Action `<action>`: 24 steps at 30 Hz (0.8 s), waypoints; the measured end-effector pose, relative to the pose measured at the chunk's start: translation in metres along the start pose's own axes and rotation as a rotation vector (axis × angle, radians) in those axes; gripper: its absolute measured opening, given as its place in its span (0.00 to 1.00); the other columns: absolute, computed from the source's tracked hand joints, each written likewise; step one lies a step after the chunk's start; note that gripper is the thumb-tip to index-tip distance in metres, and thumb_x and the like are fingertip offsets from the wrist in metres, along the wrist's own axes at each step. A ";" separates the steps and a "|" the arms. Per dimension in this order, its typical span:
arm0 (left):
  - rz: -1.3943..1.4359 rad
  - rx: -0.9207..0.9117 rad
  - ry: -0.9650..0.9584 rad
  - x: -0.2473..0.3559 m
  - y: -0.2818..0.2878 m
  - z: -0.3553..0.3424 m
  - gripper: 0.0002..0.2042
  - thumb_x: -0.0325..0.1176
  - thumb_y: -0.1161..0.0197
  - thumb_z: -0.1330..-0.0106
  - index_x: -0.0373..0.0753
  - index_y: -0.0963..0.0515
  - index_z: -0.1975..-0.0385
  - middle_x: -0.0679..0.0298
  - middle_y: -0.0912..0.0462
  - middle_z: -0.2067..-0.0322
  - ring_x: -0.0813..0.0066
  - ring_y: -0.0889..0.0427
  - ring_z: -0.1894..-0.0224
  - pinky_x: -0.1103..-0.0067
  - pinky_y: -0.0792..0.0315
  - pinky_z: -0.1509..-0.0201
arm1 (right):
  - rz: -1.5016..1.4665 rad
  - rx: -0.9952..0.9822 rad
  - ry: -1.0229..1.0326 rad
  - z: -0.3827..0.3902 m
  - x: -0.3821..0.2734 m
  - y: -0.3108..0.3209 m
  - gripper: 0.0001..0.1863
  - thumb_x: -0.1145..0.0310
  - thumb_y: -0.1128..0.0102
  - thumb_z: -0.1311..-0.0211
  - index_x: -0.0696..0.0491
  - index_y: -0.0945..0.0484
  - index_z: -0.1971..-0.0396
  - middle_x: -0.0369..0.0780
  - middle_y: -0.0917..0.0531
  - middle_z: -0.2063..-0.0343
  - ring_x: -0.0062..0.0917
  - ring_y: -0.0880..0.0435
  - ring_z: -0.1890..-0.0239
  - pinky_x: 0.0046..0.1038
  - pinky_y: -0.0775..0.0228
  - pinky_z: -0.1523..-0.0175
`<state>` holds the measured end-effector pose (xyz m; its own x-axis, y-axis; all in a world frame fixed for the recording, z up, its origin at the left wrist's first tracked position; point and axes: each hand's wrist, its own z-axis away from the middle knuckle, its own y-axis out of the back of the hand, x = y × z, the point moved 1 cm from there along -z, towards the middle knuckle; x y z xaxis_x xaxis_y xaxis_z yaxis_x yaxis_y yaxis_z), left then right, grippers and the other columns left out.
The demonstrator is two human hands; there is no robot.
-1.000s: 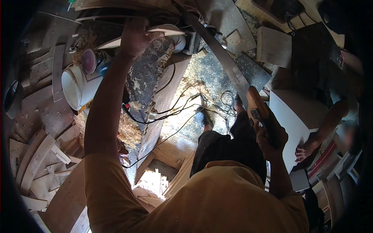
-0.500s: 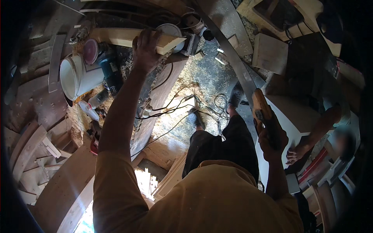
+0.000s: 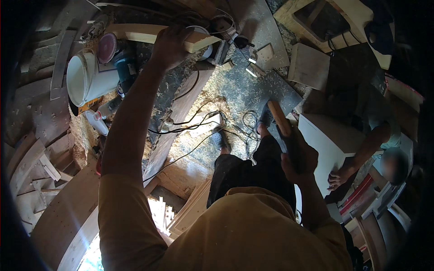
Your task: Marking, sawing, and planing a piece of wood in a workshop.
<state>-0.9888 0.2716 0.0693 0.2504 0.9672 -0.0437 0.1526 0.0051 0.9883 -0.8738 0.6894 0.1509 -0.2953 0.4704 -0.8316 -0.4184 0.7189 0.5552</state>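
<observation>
The saw [image 3: 280,118], gripped in the right hand [image 3: 302,156] right of centre, has its blade swung from sight, so cutting seems paused, while the left hand [image 3: 171,47] clasps the wooden board [image 3: 140,32], upper left.

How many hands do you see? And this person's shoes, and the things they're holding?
Hands: 3 (left hand, right hand, co-worker's hand)
Shoes: 2 (left shoe, right shoe)
Held things: 2 (board, saw handle)
Total: 7
</observation>
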 end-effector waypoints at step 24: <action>0.122 -0.218 -0.077 -0.008 0.016 -0.017 0.22 0.47 0.29 0.59 0.45 0.20 0.64 0.63 0.19 0.61 0.61 0.23 0.57 0.68 0.30 0.54 | -0.234 0.053 -0.017 0.002 0.014 -0.042 0.35 0.71 0.38 0.59 0.61 0.34 0.45 0.48 0.20 0.72 0.42 0.18 0.68 0.33 0.25 0.59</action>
<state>-1.0048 0.2683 0.0878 0.3280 0.9417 0.0747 -0.0907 -0.0473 0.9948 -0.8589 0.6670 0.1158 -0.1815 0.2959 -0.9378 -0.4275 0.8351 0.3462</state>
